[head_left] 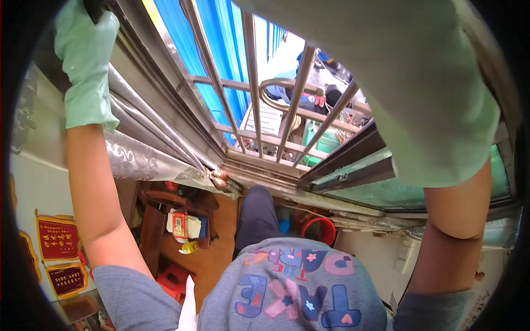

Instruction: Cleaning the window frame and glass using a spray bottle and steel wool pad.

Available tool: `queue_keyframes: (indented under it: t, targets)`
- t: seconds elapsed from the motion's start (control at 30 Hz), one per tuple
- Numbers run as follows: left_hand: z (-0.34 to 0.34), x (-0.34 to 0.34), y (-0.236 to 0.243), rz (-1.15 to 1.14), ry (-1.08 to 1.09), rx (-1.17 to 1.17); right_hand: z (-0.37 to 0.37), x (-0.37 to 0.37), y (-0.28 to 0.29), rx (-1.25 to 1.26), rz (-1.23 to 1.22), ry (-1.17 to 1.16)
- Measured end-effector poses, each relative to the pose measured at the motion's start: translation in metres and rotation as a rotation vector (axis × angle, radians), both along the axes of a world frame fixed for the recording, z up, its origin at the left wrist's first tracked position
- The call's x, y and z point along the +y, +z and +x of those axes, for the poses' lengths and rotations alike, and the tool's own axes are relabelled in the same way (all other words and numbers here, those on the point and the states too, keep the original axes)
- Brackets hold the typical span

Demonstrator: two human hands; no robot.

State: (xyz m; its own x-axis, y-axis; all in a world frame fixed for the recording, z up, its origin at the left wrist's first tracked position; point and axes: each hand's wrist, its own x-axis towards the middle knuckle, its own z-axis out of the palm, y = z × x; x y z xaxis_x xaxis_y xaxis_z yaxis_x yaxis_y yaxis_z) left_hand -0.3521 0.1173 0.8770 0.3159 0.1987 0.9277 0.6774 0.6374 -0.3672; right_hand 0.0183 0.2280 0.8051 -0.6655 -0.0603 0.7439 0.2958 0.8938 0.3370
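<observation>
Both my arms are raised in pale green rubber gloves beside a barred window. At the upper left, my left hand (87,27) is up by the window frame (152,60) and the grey curtain (144,118). A dark thing (98,7) shows against its fingers, which are mostly hidden at the picture's rim. The glove on my right hand (397,71) looms large and close, above the window sash (353,171) with green-tinted glass. Its fingers run out past the top edge, so what they touch cannot be seen. Metal bars (252,71) cross the opening between my arms.
Below on the left stand a wooden chair (212,201) bearing boxes, a yellow bottle (189,247) and a red stool (175,281). A red bucket (319,229) sits under the window. Red plaques (58,237) hang on the left wall. Blue sheeting (221,33) is outside.
</observation>
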Motion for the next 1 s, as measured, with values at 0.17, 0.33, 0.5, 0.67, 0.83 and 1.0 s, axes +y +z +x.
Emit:
queue_keyframes:
  t: [0.17,0.33,0.5,0.67,0.83,1.0]
  targets:
    - [0.015,0.017,-0.029,-0.098,-0.477,-0.121,-0.029,0.014,0.047,0.116,0.186,0.075]
    - [0.028,-0.013,-0.023,-0.086,-0.418,-0.254,0.018,-0.038,0.090,0.126,0.121,-0.077]
    - [0.039,-0.026,-0.003,-0.095,-0.354,-0.348,-0.019,-0.046,0.097,0.142,0.154,-0.206]
    - [0.028,-0.028,0.004,-0.123,-0.219,-0.304,-0.134,-0.036,0.094,0.094,0.279,-0.118]
    - [0.016,-0.050,0.005,-0.187,-0.313,-0.382,-0.138,-0.029,0.093,0.015,0.205,0.026]
    - [0.007,-0.048,0.002,-0.256,-0.282,-0.408,-0.174,-0.034,0.095,-0.096,0.188,-0.046]
